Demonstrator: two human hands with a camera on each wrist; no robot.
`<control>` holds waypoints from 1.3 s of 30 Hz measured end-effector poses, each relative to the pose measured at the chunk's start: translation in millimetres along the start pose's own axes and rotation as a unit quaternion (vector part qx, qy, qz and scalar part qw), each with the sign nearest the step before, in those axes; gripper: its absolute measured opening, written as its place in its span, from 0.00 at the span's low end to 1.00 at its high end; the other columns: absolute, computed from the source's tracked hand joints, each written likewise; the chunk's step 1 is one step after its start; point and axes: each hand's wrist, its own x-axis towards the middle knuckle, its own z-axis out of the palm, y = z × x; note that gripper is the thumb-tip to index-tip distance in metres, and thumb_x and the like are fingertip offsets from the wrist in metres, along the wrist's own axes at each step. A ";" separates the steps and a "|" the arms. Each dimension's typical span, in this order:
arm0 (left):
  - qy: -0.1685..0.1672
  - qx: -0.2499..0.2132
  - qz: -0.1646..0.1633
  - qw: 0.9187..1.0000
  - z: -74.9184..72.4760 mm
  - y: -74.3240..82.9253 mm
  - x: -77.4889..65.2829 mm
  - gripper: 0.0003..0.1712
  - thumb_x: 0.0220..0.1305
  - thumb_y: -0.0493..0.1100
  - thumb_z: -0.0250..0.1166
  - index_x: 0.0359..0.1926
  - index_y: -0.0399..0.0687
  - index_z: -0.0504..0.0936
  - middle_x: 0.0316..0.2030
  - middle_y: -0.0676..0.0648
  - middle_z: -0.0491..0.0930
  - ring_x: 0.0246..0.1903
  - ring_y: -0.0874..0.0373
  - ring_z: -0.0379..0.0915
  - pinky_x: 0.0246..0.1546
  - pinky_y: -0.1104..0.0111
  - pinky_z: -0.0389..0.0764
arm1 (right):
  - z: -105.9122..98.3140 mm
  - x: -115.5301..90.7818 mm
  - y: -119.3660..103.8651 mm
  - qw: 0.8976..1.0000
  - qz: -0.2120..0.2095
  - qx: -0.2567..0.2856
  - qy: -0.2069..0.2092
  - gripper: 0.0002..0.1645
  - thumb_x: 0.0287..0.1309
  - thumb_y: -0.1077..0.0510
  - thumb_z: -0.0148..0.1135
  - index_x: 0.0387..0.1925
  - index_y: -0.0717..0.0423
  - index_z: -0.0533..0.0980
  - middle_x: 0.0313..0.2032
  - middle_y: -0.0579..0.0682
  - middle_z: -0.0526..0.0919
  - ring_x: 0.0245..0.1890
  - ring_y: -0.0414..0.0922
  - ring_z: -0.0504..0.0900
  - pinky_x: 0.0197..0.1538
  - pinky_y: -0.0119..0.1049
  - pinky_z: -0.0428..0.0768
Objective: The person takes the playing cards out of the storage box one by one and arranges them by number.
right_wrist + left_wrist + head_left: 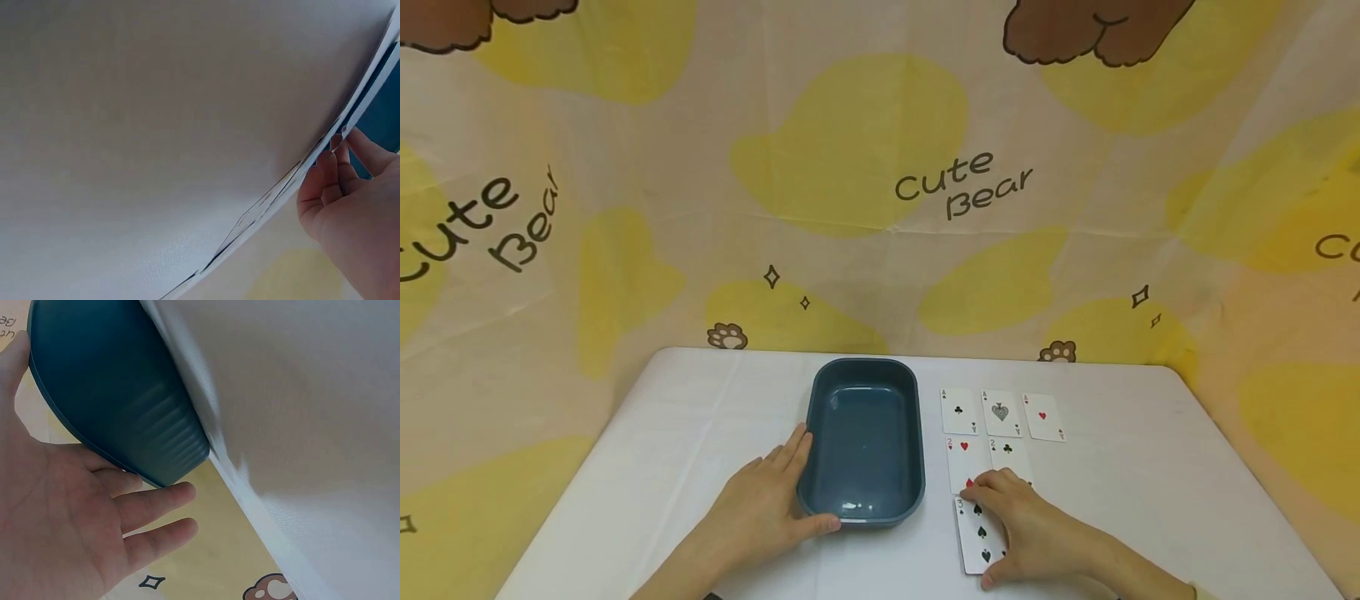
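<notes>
A three of spades [982, 533] lies face up at the near end of the cards, perhaps with others beneath it. My right hand [1037, 525] grips it by its far and near edges, with fingers at the top and thumb at the bottom. In the right wrist view, the right hand [356, 194] pinches a thin white edge. Beside the cards stands a deep blue rectangular dish [865, 450], its inside bare. My left hand [756, 508] rests against its left side, thumb at the near rim. The left wrist view shows that hand's fingers [156, 506] fairly straight along the dish wall.
Three aces, of clubs [958, 410], spades [1001, 412] and hearts [1043, 416], form the far row. Below them lie a two of hearts [966, 462] and a two of clubs [1009, 454], partly covered by my right hand. A white cloth [1150, 467] covers the table.
</notes>
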 end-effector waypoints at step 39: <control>0.006 -0.002 0.017 1.000 -2.3 -0.1 -0.4 0.69 0.55 0.80 0.67 0.79 0.32 0.60 0.80 0.36 0.56 0.69 0.31 0.68 0.64 0.38 0.72 | -36.0 -6.5 13.3 0.996 0.084 0.005 0.033 0.52 0.47 0.31 0.80 0.67 0.53 0.75 0.64 0.46 0.72 0.64 0.51 0.72 0.64 0.57 0.74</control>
